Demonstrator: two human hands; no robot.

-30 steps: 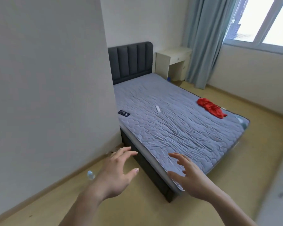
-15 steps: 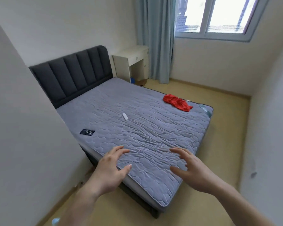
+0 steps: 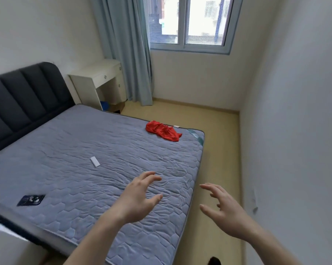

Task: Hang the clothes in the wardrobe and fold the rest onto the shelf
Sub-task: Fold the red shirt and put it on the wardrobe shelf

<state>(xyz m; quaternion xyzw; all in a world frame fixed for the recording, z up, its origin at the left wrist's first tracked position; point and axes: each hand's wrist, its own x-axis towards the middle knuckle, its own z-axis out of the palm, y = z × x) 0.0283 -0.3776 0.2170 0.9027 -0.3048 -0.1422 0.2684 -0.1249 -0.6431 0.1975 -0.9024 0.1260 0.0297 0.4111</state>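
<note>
A crumpled red garment (image 3: 163, 132) lies near the far right corner of the grey quilted mattress (image 3: 84, 180). My left hand (image 3: 140, 197) hovers over the near part of the mattress with fingers spread and holds nothing. My right hand (image 3: 222, 209) is out past the mattress's right edge, above the floor, fingers loosely spread and empty. Both hands are well short of the garment. No wardrobe or shelf is in view.
A white remote (image 3: 95, 161) and a dark phone-like object (image 3: 31, 200) lie on the mattress. The dark padded headboard (image 3: 25, 100) stands at left, a white desk (image 3: 100, 81) and blue-grey curtain (image 3: 130, 54) behind. Tan floor (image 3: 216, 150) runs between bed and right wall.
The view has swung right and moved closer to the bed, past the left wall. Both hands stayed raised and empty; the right one now hangs beyond the mattress edge.
</note>
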